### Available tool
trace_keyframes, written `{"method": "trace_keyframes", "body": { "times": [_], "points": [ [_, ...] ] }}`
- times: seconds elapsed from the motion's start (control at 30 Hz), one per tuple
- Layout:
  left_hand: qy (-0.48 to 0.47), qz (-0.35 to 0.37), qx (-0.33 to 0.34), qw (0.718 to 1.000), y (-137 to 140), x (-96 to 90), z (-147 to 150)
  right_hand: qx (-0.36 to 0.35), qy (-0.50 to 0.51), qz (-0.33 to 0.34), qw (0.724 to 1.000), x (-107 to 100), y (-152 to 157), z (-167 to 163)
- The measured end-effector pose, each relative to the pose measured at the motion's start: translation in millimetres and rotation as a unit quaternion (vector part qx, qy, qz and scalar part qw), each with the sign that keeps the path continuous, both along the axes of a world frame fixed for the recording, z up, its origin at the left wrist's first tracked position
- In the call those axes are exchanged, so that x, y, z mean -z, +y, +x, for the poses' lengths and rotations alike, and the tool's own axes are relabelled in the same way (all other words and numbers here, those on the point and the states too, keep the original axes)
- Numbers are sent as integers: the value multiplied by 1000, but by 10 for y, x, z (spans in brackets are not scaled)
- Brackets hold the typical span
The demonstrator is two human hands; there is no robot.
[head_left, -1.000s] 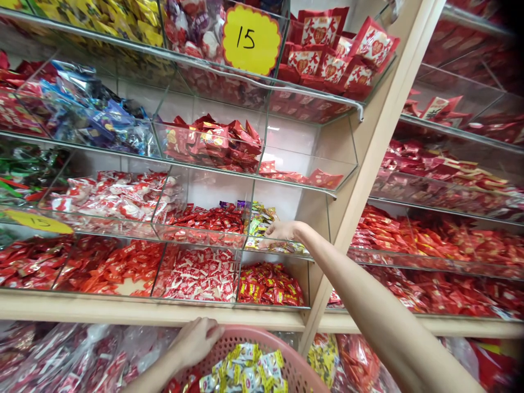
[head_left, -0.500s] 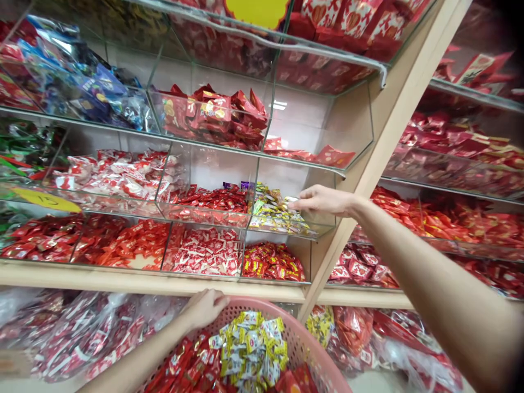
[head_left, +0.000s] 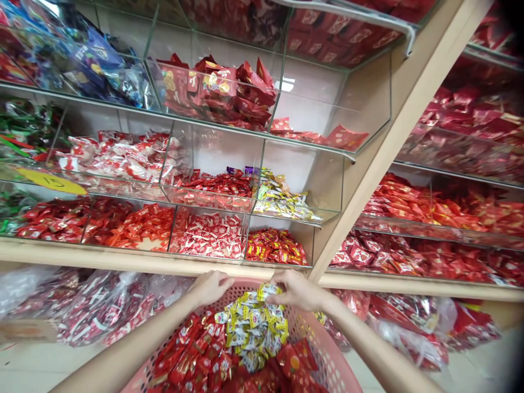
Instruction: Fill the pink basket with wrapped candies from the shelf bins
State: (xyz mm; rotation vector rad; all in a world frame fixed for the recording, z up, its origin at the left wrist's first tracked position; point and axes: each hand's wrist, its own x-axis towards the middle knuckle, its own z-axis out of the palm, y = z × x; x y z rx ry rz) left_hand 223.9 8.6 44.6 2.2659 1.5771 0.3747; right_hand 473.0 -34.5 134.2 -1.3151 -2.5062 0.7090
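Note:
My left hand (head_left: 209, 287) is closed over the far rim of a pink perforated plastic basket (head_left: 327, 349). Just above the basket's far side, my right hand (head_left: 298, 290) pinches a few yellow-and-white wrapped candies (head_left: 267, 290) between thumb and fingers. Below them lies a heap of the same yellow-and-white candies (head_left: 254, 327). Red wrapped candies (head_left: 192, 349) fill the basket's left side, and larger red packets (head_left: 298, 356) sit at its right. On the shelf ahead, a clear compartment holds more yellow candies (head_left: 282, 201).
Clear-fronted shelf compartments with red, white and blue packets rise ahead. A slanting wooden upright (head_left: 368, 169) divides them from more shelves at right. Below the wooden ledge (head_left: 143, 263) lie clear bags of candy (head_left: 90, 314). A yellow tag (head_left: 53, 181) hangs at left.
My right hand has come down from the yellow candy compartment to the basket, with candies in its fingers. My left hand stays on the rim. The view has tilted slightly downward.

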Motion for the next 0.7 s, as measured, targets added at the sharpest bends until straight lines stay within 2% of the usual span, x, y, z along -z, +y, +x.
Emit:
{"method": "trace_keyframes", "body": {
  "times": [0.1, 0.37, 0.7],
  "points": [
    [-6, -13, -9, 1000, -8, -11, 3, 4, -36, 52, 998, 273, 44, -101],
    [-4, -17, -7, 1000, -18, -42, 10, 15, -43, 96, 994, 596, 129, -134],
    [-6, -35, -15, 999, -51, -98, 23, 23, -47, 99, 994, 704, 139, -134]
  ]
}}
